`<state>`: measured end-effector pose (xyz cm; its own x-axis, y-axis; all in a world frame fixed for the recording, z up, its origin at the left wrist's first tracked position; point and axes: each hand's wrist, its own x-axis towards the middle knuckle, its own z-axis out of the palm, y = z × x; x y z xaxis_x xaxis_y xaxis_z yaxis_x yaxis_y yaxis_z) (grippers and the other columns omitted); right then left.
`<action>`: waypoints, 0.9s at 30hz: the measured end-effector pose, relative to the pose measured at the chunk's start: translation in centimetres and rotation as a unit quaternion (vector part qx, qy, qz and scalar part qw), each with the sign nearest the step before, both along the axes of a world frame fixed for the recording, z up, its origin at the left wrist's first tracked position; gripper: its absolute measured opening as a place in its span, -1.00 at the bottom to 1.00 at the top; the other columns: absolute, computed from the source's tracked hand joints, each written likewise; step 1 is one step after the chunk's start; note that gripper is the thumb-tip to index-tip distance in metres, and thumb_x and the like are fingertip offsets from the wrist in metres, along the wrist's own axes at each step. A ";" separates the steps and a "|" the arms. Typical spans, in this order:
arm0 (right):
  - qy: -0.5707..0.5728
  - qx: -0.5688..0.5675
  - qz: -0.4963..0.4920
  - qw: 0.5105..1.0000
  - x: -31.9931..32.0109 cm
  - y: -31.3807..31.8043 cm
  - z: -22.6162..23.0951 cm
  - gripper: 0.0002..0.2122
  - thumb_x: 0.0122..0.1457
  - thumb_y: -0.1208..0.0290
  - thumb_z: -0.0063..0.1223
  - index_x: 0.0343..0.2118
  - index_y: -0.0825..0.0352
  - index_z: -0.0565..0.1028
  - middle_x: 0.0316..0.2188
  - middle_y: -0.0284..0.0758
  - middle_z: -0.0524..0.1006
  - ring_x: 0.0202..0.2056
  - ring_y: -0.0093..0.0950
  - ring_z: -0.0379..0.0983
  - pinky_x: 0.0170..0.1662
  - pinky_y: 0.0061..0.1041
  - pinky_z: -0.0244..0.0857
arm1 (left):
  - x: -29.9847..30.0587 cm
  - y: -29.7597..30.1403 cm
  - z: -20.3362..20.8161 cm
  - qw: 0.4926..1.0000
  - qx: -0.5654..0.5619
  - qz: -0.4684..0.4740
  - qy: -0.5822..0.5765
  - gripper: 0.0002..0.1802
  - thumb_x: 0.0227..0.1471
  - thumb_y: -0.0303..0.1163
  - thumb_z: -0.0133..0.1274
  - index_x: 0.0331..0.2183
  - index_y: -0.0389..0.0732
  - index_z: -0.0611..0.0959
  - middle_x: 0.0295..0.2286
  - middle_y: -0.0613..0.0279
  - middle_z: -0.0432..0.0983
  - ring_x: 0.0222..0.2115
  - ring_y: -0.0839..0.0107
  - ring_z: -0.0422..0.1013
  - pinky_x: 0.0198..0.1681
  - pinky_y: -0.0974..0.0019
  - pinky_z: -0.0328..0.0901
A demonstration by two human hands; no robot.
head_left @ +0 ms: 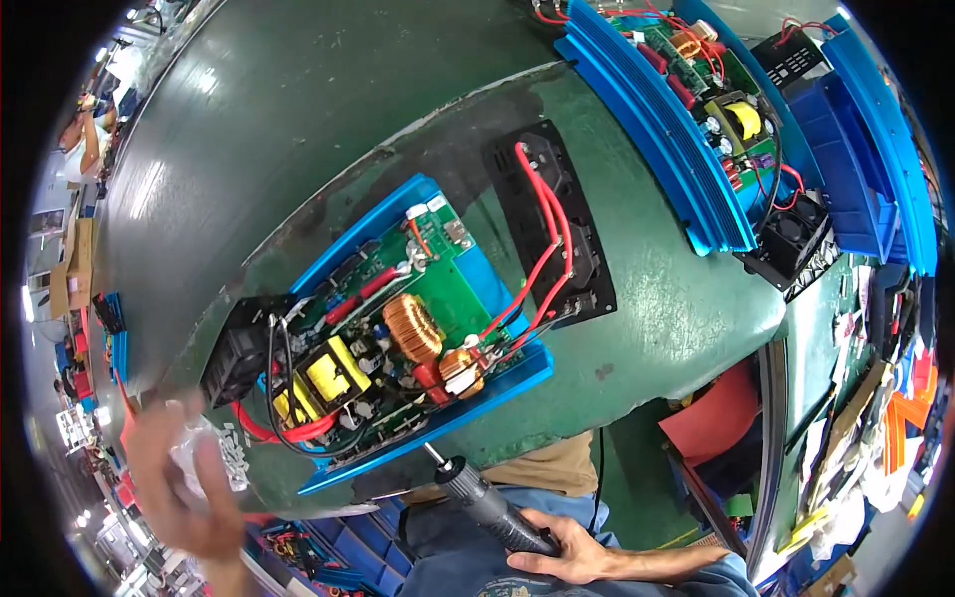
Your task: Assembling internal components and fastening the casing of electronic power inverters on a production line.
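My right hand (572,549) is closed around the black grip of an electric screwdriver (489,505). The bit points up and left, near the lower edge of a blue-finned housing. My left hand (189,488) is blurred, its thumb and fingers apart, over a clear plastic bag (189,453) with small pale pieces (231,458) beside it. Between my hands lies a green circuit board (453,289) flanked by blue metal sides, with copper coils (413,328) and a yellow-wrapped transformer (333,376). A black fan panel (239,348) stands at its left end. Red wires run to a black end plate (557,219).
A second blue-housed circuit unit (686,109) stands at the upper right, beside a blue plastic bin (841,149). A dark gap with a red sheet (711,413) opens right of my lap. Scraps and orange pieces (905,418) clutter the far right.
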<state>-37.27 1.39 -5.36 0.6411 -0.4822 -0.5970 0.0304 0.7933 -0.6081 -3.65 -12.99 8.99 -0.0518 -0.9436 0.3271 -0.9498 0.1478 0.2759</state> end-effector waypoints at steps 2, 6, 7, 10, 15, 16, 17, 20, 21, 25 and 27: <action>0.006 0.015 -0.012 1.000 0.0 0.0 -0.2 -0.58 0.21 0.25 0.30 0.03 0.32 0.44 -0.54 -0.56 0.25 -0.52 -0.74 0.12 -0.48 -0.63 0.02 | -4.0 -8.8 1.0 0.980 0.072 -0.162 -0.089 -0.64 0.06 -0.61 0.12 -0.05 -0.35 0.59 -0.20 0.00 0.59 -0.17 0.18 0.52 0.00 0.20 0.37; 0.014 0.004 -0.031 0.999 0.4 -0.4 1.1 -0.59 0.21 0.25 0.30 0.03 0.32 0.44 -0.53 -0.57 0.24 -0.51 -0.74 0.12 -0.47 -0.63 0.04 | -8.4 -18.4 -0.7 0.892 0.356 -0.271 0.063 -0.53 0.04 -0.46 0.16 0.03 -0.25 0.58 -0.18 0.16 0.57 -0.22 0.41 0.49 -0.09 0.28 0.36; 0.005 0.001 -0.027 1.000 0.8 -0.3 1.3 -0.59 0.21 0.25 0.30 0.03 0.32 0.44 -0.53 -0.57 0.24 -0.51 -0.74 0.12 -0.47 -0.63 0.04 | -8.4 -19.7 -0.5 0.884 0.370 -0.286 0.014 -0.54 0.04 -0.48 0.14 0.03 -0.23 0.58 -0.20 0.17 0.55 -0.26 0.42 0.47 -0.13 0.30 0.37; 0.012 -0.019 -0.035 0.999 1.2 -0.1 1.7 -0.58 0.21 0.31 0.30 0.06 0.35 0.43 -0.49 -0.53 0.33 -0.46 -0.75 0.21 -0.42 -0.65 0.12 | -9.0 -22.4 -2.4 0.849 0.390 -0.354 -0.022 -0.60 0.07 -0.50 0.07 -0.01 -0.25 0.60 -0.25 0.16 0.49 -0.33 0.42 0.43 -0.20 0.37 0.36; -0.009 -0.026 -0.131 0.991 1.6 -1.8 3.2 -0.72 0.20 0.43 0.28 -0.10 0.28 0.42 -0.55 -0.53 0.39 -0.54 -0.73 0.34 -0.48 -0.65 0.22 | -8.8 -22.0 -6.6 0.837 0.341 -0.425 0.047 -0.76 0.15 -0.50 -0.03 -0.11 -0.29 0.55 -0.42 0.11 0.47 -0.49 0.32 0.41 -0.35 0.29 0.30; -0.032 0.008 -0.139 0.990 1.5 -1.8 3.3 -0.71 0.20 0.41 0.27 -0.09 0.27 0.41 -0.56 -0.53 0.38 -0.57 -0.73 0.34 -0.51 -0.65 0.21 | -9.0 -21.7 -6.7 0.846 0.354 -0.395 0.057 -0.77 0.16 -0.48 -0.01 -0.12 -0.26 0.51 -0.50 0.08 0.45 -0.49 0.23 0.43 -0.36 0.24 0.31; -0.054 0.042 -0.146 0.987 1.4 -1.8 3.3 -0.70 0.21 0.40 0.27 -0.08 0.27 0.40 -0.58 -0.52 0.37 -0.59 -0.72 0.34 -0.54 -0.65 0.19 | -9.1 -22.0 -6.9 0.843 0.338 -0.417 0.044 -0.77 0.19 -0.44 -0.04 -0.10 -0.24 0.48 -0.53 0.06 0.43 -0.51 0.12 0.42 -0.37 0.18 0.30; -0.083 0.137 -0.159 0.974 1.4 -2.2 3.9 -0.70 0.21 0.39 0.27 -0.09 0.26 0.39 -0.58 -0.52 0.35 -0.62 -0.72 0.31 -0.58 -0.65 0.17 | -9.2 -22.0 -6.6 0.841 0.343 -0.417 0.028 -0.78 0.22 -0.40 -0.07 -0.11 -0.25 0.48 -0.51 0.06 0.44 -0.48 0.10 0.43 -0.35 0.14 0.30; -0.084 0.138 -0.156 0.975 1.3 -2.4 3.8 -0.70 0.21 0.39 0.27 -0.09 0.26 0.39 -0.58 -0.52 0.35 -0.62 -0.72 0.31 -0.58 -0.65 0.17 | -9.2 -22.1 -6.6 0.843 0.343 -0.414 0.028 -0.78 0.22 -0.40 -0.07 -0.11 -0.25 0.48 -0.51 0.06 0.44 -0.48 0.10 0.43 -0.35 0.14 0.30; -0.047 0.058 -0.103 0.992 1.0 -2.5 3.6 -0.71 0.21 0.40 0.26 -0.09 0.26 0.39 -0.57 -0.51 0.35 -0.61 -0.72 0.31 -0.57 -0.65 0.17 | -8.9 -22.3 -8.0 0.845 0.283 -0.452 0.044 -0.78 0.24 -0.38 -0.11 -0.14 -0.28 0.51 -0.53 0.08 0.42 -0.56 0.21 0.34 -0.42 0.18 0.23; -0.044 0.057 -0.110 0.991 1.2 -2.3 3.4 -0.71 0.21 0.40 0.27 -0.10 0.26 0.40 -0.56 -0.52 0.35 -0.60 -0.73 0.30 -0.56 -0.65 0.17 | -9.0 -22.3 -8.0 0.845 0.246 -0.472 0.054 -0.77 0.23 -0.39 -0.12 -0.16 -0.29 0.53 -0.55 0.10 0.40 -0.65 0.35 0.27 -0.51 0.24 0.16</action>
<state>-36.09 -0.89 -1.95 0.5799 -0.5489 -0.6020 0.2596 0.8249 -0.5021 -12.61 -35.31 0.98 -0.8523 -0.5215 -0.0418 -0.4379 0.6673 0.6025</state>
